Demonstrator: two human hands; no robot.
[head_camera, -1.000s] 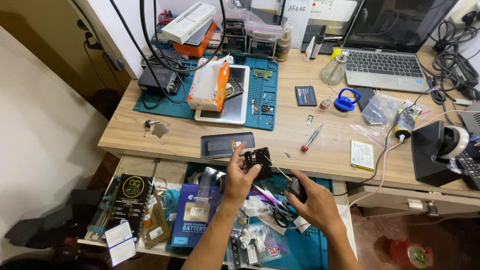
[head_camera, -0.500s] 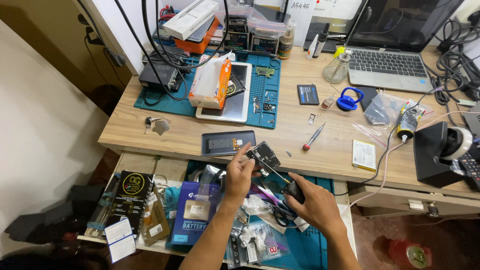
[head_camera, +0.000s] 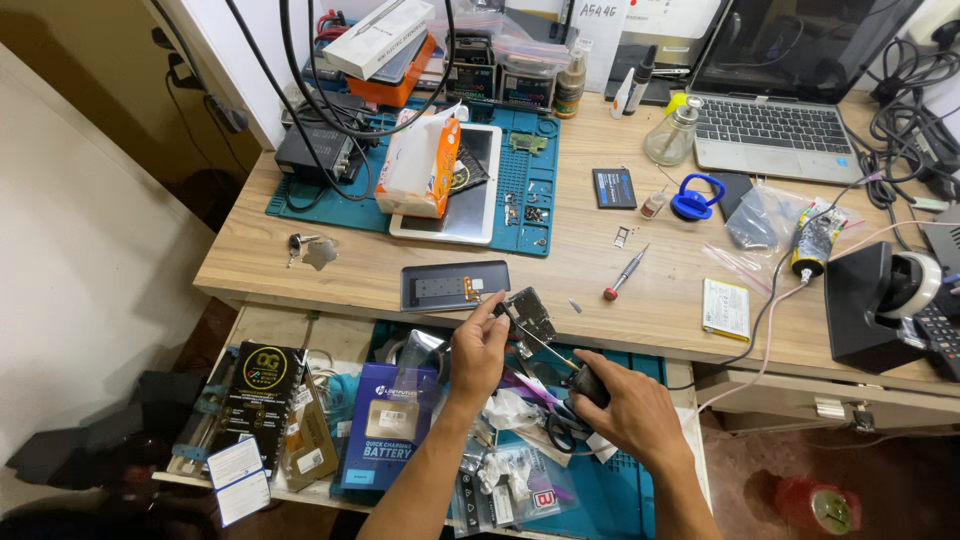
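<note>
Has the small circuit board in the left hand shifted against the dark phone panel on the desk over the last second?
Yes. The circuit board, pinched by the left hand, was near the dark phone panel's right end and now sits further right, just beyond it.

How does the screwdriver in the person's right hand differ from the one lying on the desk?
The held screwdriver has a dark handle gripped in the right hand; the desk screwdriver has a silvery shaft with a red end and lies untouched. The held one's tip meets the small board pinched in the left hand above the open drawer; the other rests flat on the desk. Both are slim and lie diagonally.
</note>
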